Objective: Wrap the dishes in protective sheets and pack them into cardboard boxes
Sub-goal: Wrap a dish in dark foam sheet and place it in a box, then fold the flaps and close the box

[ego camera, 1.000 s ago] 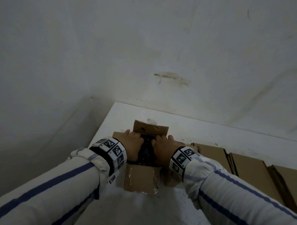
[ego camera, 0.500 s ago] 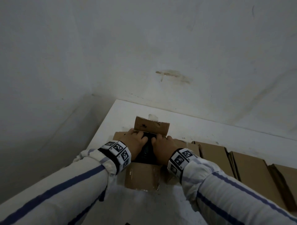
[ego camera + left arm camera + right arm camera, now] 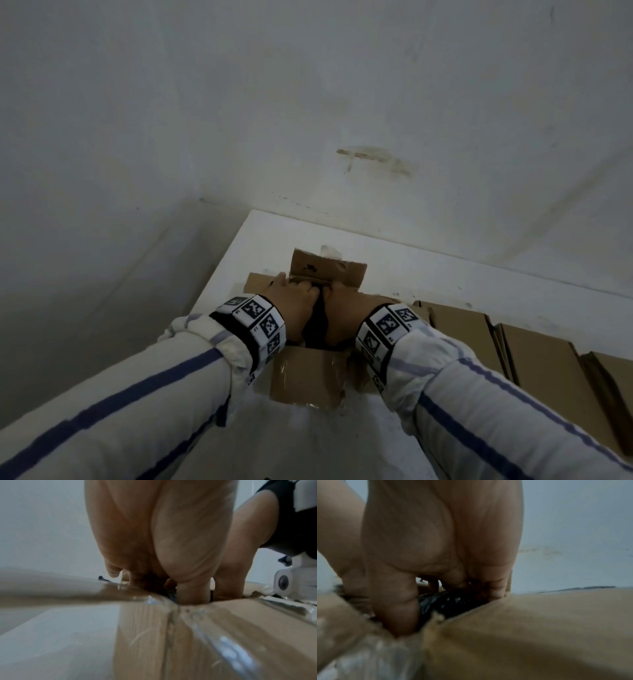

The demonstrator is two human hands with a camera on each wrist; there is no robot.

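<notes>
A: Item: black-wrapped bundle (image 3: pixel 317 320), lodged inside the open cardboard box (image 3: pixel 308 380) on the table (image 3: pixel 274 240). Grip?

B: Bundle is pressed down by left hand (image 3: pixel 294 305) and right hand (image 3: pixel 346 308), fingers curled on the wrap.

A: Risk entry?

B: Dish judged crackable if forced; far flap (image 3: pixel 327 274) may be torn; flat boxes (image 3: pixel 534 353) beside could be knocked

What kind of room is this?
Probably a packing or storage room: a bare stained white wall, a plain white table, and flattened brown cardboard boxes stacked beside an open brown cardboard box.
</notes>
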